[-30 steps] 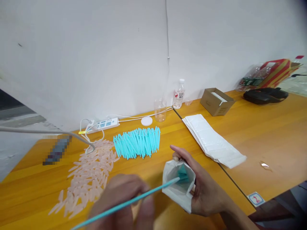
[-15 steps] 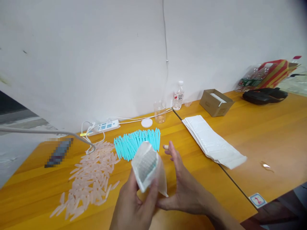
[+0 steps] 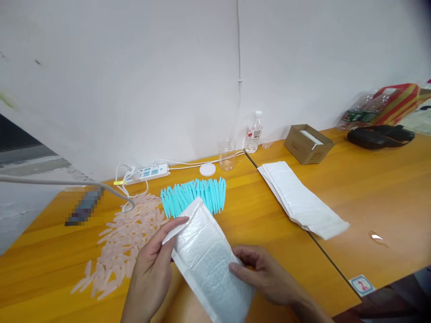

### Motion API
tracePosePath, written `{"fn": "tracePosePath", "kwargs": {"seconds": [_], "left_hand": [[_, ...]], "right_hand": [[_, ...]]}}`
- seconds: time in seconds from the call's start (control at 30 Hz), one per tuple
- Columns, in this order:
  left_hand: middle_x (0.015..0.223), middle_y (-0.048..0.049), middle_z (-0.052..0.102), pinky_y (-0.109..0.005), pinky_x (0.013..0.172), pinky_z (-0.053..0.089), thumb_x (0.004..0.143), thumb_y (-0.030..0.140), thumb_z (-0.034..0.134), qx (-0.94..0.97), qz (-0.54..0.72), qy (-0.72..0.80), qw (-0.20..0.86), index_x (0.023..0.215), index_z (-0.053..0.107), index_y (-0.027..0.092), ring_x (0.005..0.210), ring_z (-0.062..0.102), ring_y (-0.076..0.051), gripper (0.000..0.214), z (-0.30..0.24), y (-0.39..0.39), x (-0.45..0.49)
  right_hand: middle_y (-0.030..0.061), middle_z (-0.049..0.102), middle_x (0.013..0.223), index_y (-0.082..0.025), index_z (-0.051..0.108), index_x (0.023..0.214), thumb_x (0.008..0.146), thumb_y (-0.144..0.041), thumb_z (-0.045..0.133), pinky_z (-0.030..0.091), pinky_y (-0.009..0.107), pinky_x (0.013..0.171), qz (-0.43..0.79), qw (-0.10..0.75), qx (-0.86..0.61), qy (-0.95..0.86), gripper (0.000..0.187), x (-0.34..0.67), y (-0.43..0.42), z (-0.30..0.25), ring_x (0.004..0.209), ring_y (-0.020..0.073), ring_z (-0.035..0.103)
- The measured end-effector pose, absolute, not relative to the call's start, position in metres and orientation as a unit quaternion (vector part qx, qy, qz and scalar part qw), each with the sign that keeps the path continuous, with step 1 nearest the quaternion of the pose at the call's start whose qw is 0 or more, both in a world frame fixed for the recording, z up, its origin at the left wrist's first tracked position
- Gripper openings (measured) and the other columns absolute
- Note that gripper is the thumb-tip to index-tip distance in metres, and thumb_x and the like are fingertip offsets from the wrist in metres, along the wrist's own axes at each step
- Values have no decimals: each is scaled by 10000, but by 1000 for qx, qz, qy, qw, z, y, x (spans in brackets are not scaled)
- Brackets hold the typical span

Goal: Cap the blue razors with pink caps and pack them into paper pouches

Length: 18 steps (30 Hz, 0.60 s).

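A white padded mailer bag (image 3: pixel 208 255) is held at a tilt above the near part of the table, its flap end pointing away from me. My left hand (image 3: pixel 153 264) grips the flap side near the top left corner. Low on the right edge, my right hand (image 3: pixel 257 271) pinches the bag with the thumb on its face. Something bluish shows faintly through the lower part. Behind the bag lies a row of turquoise plastic pieces (image 3: pixel 177 199), slim and pointed. To the left is a loose heap of pale pink pieces (image 3: pixel 126 242) of similar shape.
A stack of white mailers (image 3: pixel 296 195) lies right of the bag. Along the wall are a power strip (image 3: pixel 148 172), a white lid (image 3: pixel 207 169), a clear jar (image 3: pixel 227 157), a water bottle (image 3: pixel 253 132) and a cardboard box (image 3: pixel 308 146). A black object (image 3: pixel 380 137) lies far right.
The bag has turned from its open mouth facing me to lying with its broad face up. My right hand, spread apart before, has closed on its right edge; my left hand has moved left.
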<state>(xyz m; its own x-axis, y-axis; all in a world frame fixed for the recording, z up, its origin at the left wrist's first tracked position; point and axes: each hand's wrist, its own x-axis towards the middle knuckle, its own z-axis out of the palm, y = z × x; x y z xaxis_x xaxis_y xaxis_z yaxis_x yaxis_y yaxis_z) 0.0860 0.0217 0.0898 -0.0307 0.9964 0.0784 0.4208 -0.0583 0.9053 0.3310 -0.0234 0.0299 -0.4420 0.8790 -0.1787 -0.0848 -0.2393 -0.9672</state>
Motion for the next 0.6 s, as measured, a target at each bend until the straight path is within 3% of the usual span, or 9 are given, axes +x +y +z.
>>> {"fn": "tracePosePath", "kwargs": {"seconds": [0.17, 0.33, 0.4, 0.47, 0.6], "left_hand": [[1144, -45, 737, -338, 813, 571, 865, 494, 640, 609, 292, 560, 479, 1286, 677, 290, 953, 681, -241, 469, 80, 29, 89], [833, -11, 729, -303, 686, 580, 909, 477, 612, 561, 260, 494, 611, 1527, 380, 299, 746, 671, -182, 684, 71, 36, 90], [832, -22, 728, -283, 659, 584, 900, 467, 635, 544, 230, 466, 659, 1474, 470, 259, 722, 663, -164, 633, 73, 40, 91], [916, -48, 741, -277, 694, 600, 879, 448, 671, 536, 246, 462, 663, 1296, 643, 206, 781, 677, -163, 484, 78, 48, 99], [1067, -48, 734, -289, 783, 621, 863, 384, 700, 492, 440, 445, 606, 1116, 703, 188, 887, 698, -160, 320, 87, 80, 155]], "right_hand": [[-1, 606, 811, -195, 636, 881, 879, -504, 668, 406, 241, 629, 693, 369, -447, -429, 311, 355, -37, 19, 709, 131, 512], [6, 609, 821, -192, 646, 910, 903, -531, 619, 409, 238, 611, 636, 299, -511, -495, 340, 390, -38, 30, 711, 138, 523], [16, 639, 836, -196, 676, 940, 912, -540, 594, 425, 244, 611, 588, 250, -532, -556, 355, 404, -27, 49, 722, 150, 551], [24, 675, 848, -208, 704, 956, 921, -532, 574, 445, 254, 620, 509, 211, -552, -626, 351, 419, -6, 74, 749, 170, 590], [40, 736, 982, -232, 726, 1061, 882, -489, 638, 489, 294, 741, 255, 242, -590, -727, 325, 464, 70, 127, 846, 199, 651]]}}
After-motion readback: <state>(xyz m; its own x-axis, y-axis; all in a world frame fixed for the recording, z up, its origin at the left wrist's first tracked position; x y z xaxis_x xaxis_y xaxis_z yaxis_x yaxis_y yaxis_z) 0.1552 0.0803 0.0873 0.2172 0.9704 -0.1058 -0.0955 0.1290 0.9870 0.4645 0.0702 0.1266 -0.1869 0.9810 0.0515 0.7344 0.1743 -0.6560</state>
